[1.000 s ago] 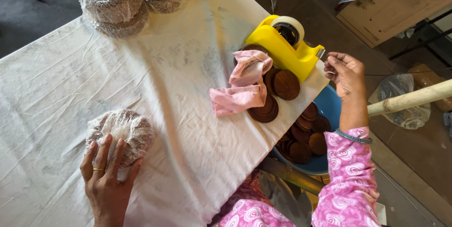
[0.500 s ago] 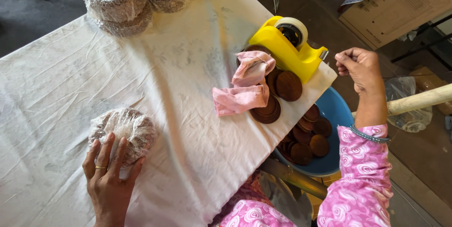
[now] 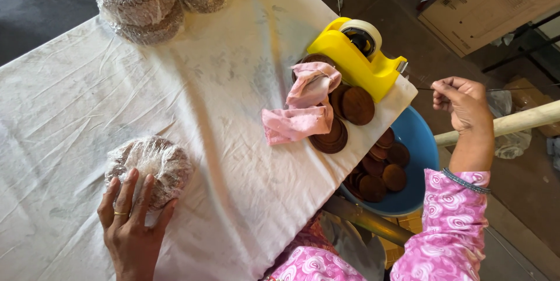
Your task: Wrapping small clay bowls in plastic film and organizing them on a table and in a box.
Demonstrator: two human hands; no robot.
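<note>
Left hand (image 3: 131, 222) spread flat on film-wrapped disc stack (image 3: 150, 167), likely light, slippery, crushable; best cupped at sides. Right hand (image 3: 461, 103), beside yellow tape dispenser (image 3: 356, 59), pinching thin tape strip (image 3: 421, 87).

Thin clear tape strip (image 3: 423, 87) between yellow tape dispenser (image 3: 357, 59) and right hand (image 3: 461, 103) barely visible; plastic-wrapped round stacks (image 3: 140, 1) at white-clothed table's (image 3: 221, 83) far edge cropped; blue basin (image 3: 417, 141) partly hidden under table's right edge.

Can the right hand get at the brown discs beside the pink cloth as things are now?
Probably yes. The right hand is off the table edge beside the yellow tape dispenser, and the brown discs lie uncovered near that edge; only some lie under the pink cloth.
</note>
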